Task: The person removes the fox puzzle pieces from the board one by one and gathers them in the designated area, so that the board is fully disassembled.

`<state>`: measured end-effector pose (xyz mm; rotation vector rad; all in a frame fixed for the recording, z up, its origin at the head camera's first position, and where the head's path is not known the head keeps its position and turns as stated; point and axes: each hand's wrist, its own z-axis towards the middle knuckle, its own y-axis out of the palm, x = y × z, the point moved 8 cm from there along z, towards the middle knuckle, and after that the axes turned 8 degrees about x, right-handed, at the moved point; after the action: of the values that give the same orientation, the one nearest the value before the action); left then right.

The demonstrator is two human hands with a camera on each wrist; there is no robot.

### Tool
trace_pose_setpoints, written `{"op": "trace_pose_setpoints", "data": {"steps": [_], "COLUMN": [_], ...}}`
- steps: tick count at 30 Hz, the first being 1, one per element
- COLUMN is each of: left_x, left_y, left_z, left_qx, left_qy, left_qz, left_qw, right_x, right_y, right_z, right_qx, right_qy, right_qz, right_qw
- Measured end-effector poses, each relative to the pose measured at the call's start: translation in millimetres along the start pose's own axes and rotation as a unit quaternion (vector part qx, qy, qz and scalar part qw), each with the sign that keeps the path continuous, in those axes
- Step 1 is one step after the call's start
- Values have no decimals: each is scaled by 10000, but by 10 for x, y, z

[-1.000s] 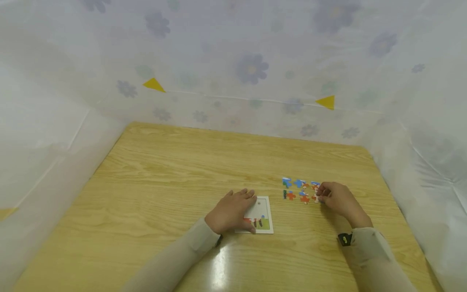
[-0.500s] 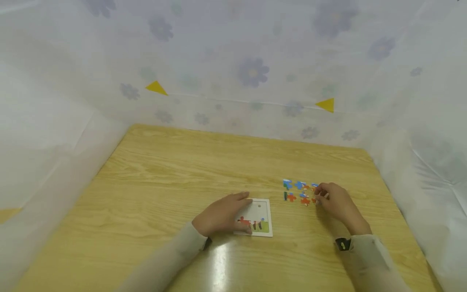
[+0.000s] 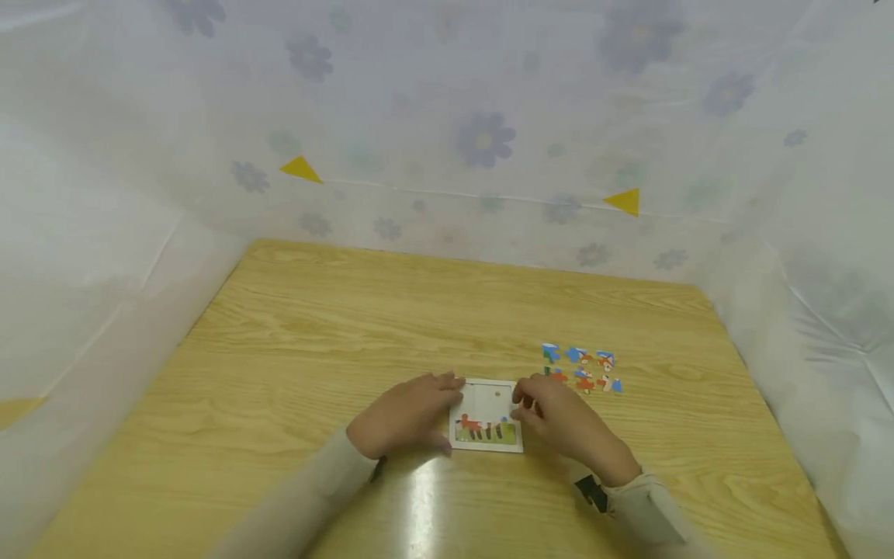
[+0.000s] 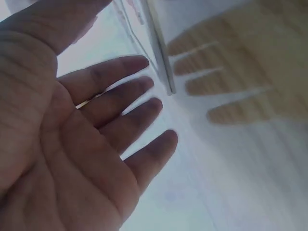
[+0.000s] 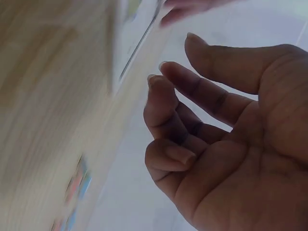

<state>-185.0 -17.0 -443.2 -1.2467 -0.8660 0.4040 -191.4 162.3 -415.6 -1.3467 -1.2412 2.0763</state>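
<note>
A white-framed puzzle tray [image 3: 486, 448] lies on the table. Along its lower part, joined pieces [image 3: 485, 430] show a red animal's body and dark legs on green; the upper part is bare white. My left hand [image 3: 405, 415] is at the tray's left edge, its fingers extended and apart in the left wrist view, with nothing in the palm. Over the tray's right edge is my right hand [image 3: 562, 419]. In the right wrist view, its thumb stands apart from the bent fingers [image 5: 161, 103], and no piece shows between them.
Several loose puzzle pieces [image 3: 583, 380], blue, red and white, lie in two rows on the wooden table [image 3: 349, 310] beyond the right hand. White flowered sheeting [image 3: 447, 217] closes off the back and both sides.
My right hand has moved left from the loose pieces to the tray, uncovering the pieces at the row's right end. My left hand has drawn back leftward off the tray, showing more of the picture.
</note>
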Motion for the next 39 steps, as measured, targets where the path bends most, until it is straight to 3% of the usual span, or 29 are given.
{"op": "trace_pose_setpoints", "data": {"steps": [5, 11, 19, 28, 39], "left_x": [21, 25, -10, -37, -26], "left_y": [-8, 14, 20, 48, 52], "left_z": [8, 40, 73, 72, 80], "left_qx": [49, 226, 163, 114, 116], "left_qy": [163, 274, 96, -23, -16], "left_qz": [-16, 260, 244, 55, -30], "left_qw": [9999, 9990, 9995, 9999, 9999], "right_x": [-316, -356, -352, -282, -239], "right_y": [333, 595, 626, 681, 681], "right_z": [109, 82, 70, 91, 103], "right_qx": [-274, -351, -155, -379, -393], "right_qy": [-414, -355, -383, 59, 142], "right_qz": [119, -137, -219, 407, 760], "right_qw": [9987, 9987, 9989, 9984, 9962]}}
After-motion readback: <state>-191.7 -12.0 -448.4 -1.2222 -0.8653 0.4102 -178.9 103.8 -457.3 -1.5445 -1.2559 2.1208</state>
